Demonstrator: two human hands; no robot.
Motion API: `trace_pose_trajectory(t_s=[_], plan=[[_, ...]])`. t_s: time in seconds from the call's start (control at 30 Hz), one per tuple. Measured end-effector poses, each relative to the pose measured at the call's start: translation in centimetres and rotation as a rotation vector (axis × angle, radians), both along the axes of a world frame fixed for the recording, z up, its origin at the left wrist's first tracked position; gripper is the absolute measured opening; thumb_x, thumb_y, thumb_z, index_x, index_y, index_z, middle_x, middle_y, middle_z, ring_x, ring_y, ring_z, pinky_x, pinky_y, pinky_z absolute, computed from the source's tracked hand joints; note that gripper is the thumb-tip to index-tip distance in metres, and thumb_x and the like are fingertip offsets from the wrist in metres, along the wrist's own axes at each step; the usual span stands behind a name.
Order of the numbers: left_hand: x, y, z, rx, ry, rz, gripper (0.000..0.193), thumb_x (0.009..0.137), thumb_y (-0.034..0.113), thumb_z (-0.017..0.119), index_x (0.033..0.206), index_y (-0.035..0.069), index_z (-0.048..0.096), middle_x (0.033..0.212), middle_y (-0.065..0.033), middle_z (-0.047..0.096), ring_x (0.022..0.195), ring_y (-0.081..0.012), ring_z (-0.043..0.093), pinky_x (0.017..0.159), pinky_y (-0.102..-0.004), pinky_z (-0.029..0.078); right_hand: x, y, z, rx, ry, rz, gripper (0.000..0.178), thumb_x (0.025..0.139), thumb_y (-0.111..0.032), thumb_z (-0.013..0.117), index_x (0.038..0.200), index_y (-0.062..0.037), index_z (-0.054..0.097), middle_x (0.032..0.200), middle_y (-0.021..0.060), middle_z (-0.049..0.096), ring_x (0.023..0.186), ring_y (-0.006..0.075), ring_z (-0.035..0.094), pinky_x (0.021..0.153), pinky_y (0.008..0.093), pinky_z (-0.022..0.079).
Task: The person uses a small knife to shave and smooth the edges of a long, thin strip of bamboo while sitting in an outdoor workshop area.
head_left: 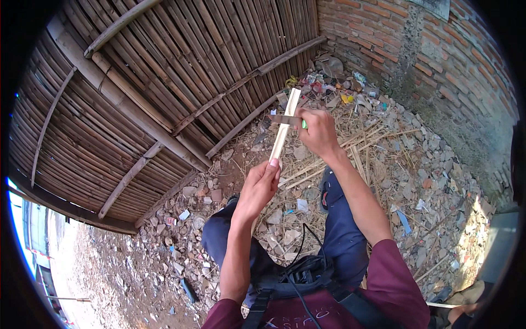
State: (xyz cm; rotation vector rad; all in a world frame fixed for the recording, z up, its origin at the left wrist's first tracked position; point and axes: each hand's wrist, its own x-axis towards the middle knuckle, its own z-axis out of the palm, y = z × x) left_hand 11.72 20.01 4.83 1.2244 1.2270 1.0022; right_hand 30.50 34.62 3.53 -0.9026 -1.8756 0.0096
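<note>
My left hand (259, 183) is closed around the lower end of a pale split bamboo strip (279, 141), thumb on top. The strip slants up and away from me in front of my knees. In my right hand (318, 130) is a knife (284, 119) with a bit of bright green handle showing. Its blade lies crosswise over the upper part of the strip, pointing left and seeming to touch it. How deep the edge sits in the strip, I cannot tell. Several thin pale strips (359, 159) lie on the ground past my right forearm.
A bamboo-slat wall (181, 60) rises at the left and a brick wall (378, 33) at the far right. Stony rubble (413, 186) mixed with litter covers the ground. Black cables (301, 268) hang at my waist. Part of another person (466, 299) shows at lower right.
</note>
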Motion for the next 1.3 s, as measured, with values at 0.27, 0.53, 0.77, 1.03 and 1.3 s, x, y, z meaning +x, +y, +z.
trace_pose_trajectory(t_s=[0.27,0.53,0.77,1.03,1.3], plan=[[-0.1,-1.3,0.0,0.041,0.175,0.036,0.052,0.118,0.043,0.043,0.079,0.009,0.05,0.064,0.0061,0.04,0.059,-0.0067,0.035,0.055,-0.0301,0.029,-0.3,0.3,-0.3,-0.069,-0.077,-0.05,0.013,0.092,-0.013,0.064,0.083,-0.0058,0.07,0.065,0.0164,0.067,0.058,0.0371,0.068,0.056,0.0478,0.052],[-1.4,-2.9,-1.0,0.114,0.187,0.109,0.05,0.117,0.045,0.045,0.078,0.014,0.045,0.063,0.0083,0.037,0.054,-0.0041,0.03,0.05,-0.0267,0.023,-1.7,1.9,-0.6,-0.083,-0.054,-0.149,0.021,0.095,-0.016,0.061,0.078,-0.0065,0.067,0.059,0.0163,0.065,0.053,0.0364,0.067,0.053,0.0476,0.052],[-3.0,-8.4,-1.0,0.028,0.269,-0.015,0.052,0.116,0.041,0.048,0.077,0.006,0.048,0.064,0.0045,0.041,0.06,-0.0082,0.035,0.054,-0.0312,0.031,3.2,7.4,-1.5,-0.229,0.116,-0.5,0.023,0.095,-0.014,0.064,0.102,0.0018,0.08,0.074,0.0222,0.074,0.071,0.04,0.075,0.067,0.0514,0.058],[-4.0,-6.2,-1.3,0.179,0.417,0.237,0.05,0.117,0.034,0.047,0.083,-0.002,0.055,0.061,-0.0067,0.047,0.057,-0.018,0.042,0.056,-0.0403,0.037,-1.5,1.1,-0.7,-0.103,0.17,-0.096,0.014,0.092,-0.012,0.066,0.089,-0.0041,0.077,0.067,0.0187,0.071,0.06,0.036,0.071,0.057,0.0459,0.051],[-1.0,-5.9,-0.6,0.367,0.637,0.389,0.03,0.114,0.022,0.05,0.099,-0.002,0.059,0.067,-0.0255,0.06,0.066,-0.0474,0.064,0.061,-0.0539,0.046,-3.8,-1.6,-0.6,-0.081,-0.113,0.078,0.009,0.084,-0.008,0.067,0.077,-0.0112,0.07,0.063,0.0134,0.07,0.057,0.0292,0.072,0.053,0.0432,0.053]])
